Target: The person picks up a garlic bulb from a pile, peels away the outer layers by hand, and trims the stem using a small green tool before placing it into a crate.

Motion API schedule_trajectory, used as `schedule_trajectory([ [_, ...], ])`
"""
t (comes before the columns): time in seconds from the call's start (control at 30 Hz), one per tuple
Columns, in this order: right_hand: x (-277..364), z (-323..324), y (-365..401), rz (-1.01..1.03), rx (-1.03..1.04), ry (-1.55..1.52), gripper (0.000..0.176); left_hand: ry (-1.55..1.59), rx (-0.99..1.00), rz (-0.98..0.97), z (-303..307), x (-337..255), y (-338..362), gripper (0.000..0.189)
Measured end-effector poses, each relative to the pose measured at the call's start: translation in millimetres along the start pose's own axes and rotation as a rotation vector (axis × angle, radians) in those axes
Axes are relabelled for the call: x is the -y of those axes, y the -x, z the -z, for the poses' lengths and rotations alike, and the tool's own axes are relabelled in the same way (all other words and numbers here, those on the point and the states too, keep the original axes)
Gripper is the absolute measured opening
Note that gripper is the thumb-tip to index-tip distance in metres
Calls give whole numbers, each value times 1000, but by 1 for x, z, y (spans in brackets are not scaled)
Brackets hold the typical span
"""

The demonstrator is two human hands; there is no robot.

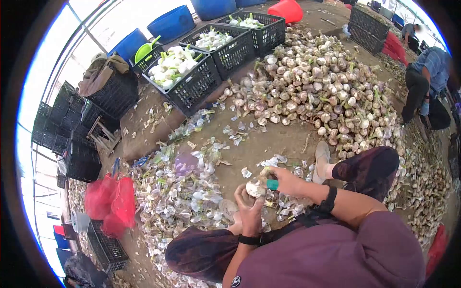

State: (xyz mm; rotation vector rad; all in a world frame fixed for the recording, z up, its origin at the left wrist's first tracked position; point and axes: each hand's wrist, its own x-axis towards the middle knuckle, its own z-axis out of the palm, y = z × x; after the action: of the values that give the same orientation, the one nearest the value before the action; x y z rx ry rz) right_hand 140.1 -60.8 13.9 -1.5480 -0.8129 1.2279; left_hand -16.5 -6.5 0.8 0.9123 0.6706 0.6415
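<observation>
My left hand (249,209) and my right hand (283,181) meet over a single garlic bulb (254,188) held low between my knees. The left hand cups the bulb from below. My right hand's fingers pinch its top, and one finger wears a teal cover (272,184). A big heap of unpeeled garlic bulbs (317,91) lies on the ground ahead and to the right, beyond my shoe (321,161). Loose garlic skins and stem bits (182,192) are strewn to the left of my hands.
Black crates (192,84) with peeled white garlic stand at the back, blue barrels (170,21) behind them. Empty black crates (81,158) and red mesh bags (113,201) sit at left. Another person (427,81) crouches at the far right.
</observation>
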Motion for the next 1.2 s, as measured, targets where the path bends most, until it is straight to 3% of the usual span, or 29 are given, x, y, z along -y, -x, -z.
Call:
schedule_trajectory([
  [0.07,1,-5,1,2,-69,32,27,-79,62,-162,0,5,-2,62],
  [0.17,-9,-10,-1,131,-174,165,26,-158,69,-233,-2,4,1,63],
  [0.33,1,-2,7,273,-107,298,28,76,78,-27,6,1,4,57],
  [0.43,5,0,10,493,-149,385,27,279,107,122,15,4,4,51],
  [0.6,21,5,12,439,-73,401,20,592,118,362,17,2,-1,45],
  [0.73,16,3,13,503,-115,462,15,192,157,191,15,5,-2,34],
  [0.83,15,-4,15,617,-129,433,11,301,27,219,10,1,1,33],
  [0.97,5,1,7,400,-42,-4,9,403,139,168,14,4,-1,42],
  [1.0,5,2,6,261,-63,-171,5,408,128,177,16,5,0,43],
  [1.07,18,4,7,-23,-103,-499,12,420,106,193,9,-5,3,44],
  [1.1,-1,7,-2,17,-87,-635,7,470,133,191,11,-6,4,44],
  [1.2,18,33,-16,-135,-565,-778,16,574,158,206,16,-7,8,44],
])
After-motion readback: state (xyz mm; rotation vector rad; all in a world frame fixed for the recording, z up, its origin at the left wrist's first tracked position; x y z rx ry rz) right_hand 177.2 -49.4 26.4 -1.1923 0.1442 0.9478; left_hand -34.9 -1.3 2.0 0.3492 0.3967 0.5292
